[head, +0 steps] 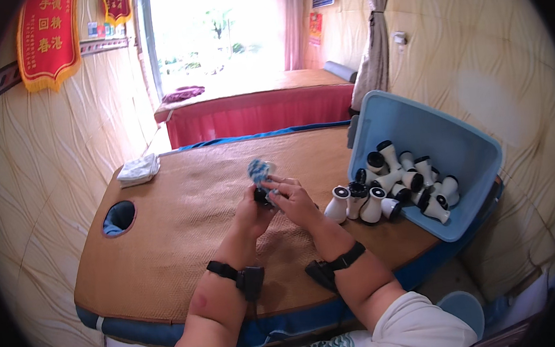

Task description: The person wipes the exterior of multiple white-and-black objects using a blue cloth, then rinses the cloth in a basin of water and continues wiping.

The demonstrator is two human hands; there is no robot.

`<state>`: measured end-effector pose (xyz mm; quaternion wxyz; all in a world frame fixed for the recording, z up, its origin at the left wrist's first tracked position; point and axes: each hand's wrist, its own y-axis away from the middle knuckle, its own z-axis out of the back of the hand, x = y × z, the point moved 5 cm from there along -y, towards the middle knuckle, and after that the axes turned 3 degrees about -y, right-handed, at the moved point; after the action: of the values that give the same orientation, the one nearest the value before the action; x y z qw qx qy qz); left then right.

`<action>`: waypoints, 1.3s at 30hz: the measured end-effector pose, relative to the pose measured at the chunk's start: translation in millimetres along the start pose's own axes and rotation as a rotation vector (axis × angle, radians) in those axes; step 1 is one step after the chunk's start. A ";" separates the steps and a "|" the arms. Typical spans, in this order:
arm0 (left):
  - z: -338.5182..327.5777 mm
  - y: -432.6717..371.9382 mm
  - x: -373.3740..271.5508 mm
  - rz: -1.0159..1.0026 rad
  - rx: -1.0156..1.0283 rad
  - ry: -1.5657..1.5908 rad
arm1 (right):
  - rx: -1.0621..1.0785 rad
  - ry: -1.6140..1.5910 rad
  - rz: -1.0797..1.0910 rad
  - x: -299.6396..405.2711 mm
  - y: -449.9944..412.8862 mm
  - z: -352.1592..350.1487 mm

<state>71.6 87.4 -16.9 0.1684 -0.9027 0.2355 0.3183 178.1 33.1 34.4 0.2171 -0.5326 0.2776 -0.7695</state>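
Observation:
Over the middle of the mat-covered massage table [201, 258], my two hands are close together. My left hand [255, 217] grips a small piece whose black end [260, 195] shows between the fingers; its body is mostly hidden. My right hand [293, 199] holds a blue-and-white cloth [258, 170] against it, and the cloth sticks up past the fingertips. A pale rounded part [271, 166] shows just behind the cloth. Right of my hands, several waisted white-and-black ceramic-looking cups stand or lie on the mat, among them an upright one [372, 206].
A light blue plastic tub [471, 153] rests tilted at the table's right end, with several similar cups [390, 179] inside. Folded white cloths [139, 169] lie at the far left, near the table's face hole [118, 218]. Beyond stands a second bed [262, 108] under the window.

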 end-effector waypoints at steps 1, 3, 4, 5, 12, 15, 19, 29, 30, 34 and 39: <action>-7.1 5.3 -4.3 -0.007 0.004 -0.039 | 0.085 0.239 0.157 11.4 2.8 -6.3; -16.6 17.7 -10.3 0.031 -0.024 -0.081 | 0.192 0.248 0.152 15.2 6.4 -13.8; -26.6 20.5 -12.5 0.066 0.025 -0.100 | 0.137 0.305 0.185 18.4 7.6 -12.5; -32.5 21.4 -11.0 0.103 0.074 -0.117 | 0.081 0.362 0.216 22.2 9.1 -10.3; -13.8 17.7 -3.7 0.124 -0.071 -0.222 | -0.289 0.653 0.116 33.4 7.7 40.8; -18.4 23.4 -4.8 0.135 -0.164 -0.251 | -0.392 0.435 -0.031 19.0 9.3 69.7; -13.9 24.4 -10.9 0.094 -0.147 -0.203 | -0.522 -0.540 -0.142 11.0 10.4 78.9; 9.3 20.0 -15.1 0.020 -0.349 -0.263 | -0.223 -0.497 0.027 43.7 10.3 64.3; 3.2 21.4 -15.6 0.005 -0.279 -0.334 | -0.079 -0.175 0.129 47.3 9.3 55.7; -16.7 25.2 -15.2 -0.086 -0.128 -0.367 | -0.048 0.478 0.423 59.4 14.6 32.2; -49.8 37.3 -25.3 -0.204 -0.015 -0.594 | -0.081 0.195 -0.132 4.4 14.0 58.4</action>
<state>59.1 41.7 30.8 0.2542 -0.7905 0.0820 0.5512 232.1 8.4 44.4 0.1164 -0.4805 0.2926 -0.8185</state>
